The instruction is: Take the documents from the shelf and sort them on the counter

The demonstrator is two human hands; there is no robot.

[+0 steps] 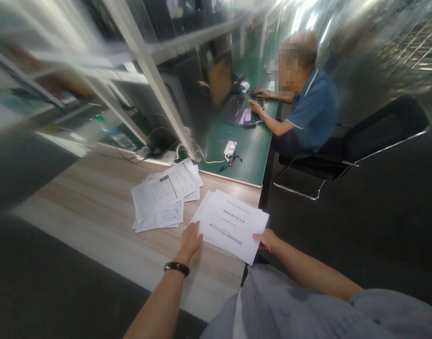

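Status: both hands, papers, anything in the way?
Left hand at the left edge of the paper stack, grip unclear. Right hand: grip on its right edge. Loose papers left of it, apart; nothing seen blocking either hand.

Light dim overall, uneven. Streaked glare recorded at far right, beyond the seated person (pixel 316 110), whose head is masked by coarse pixels. Floor (pixel 360 235) rendered near black. Shelving (pixel 151 70) smeared and stretched toward far left edge. Papers (pixel 233 223) brightly rendered; smallest print unresolved.
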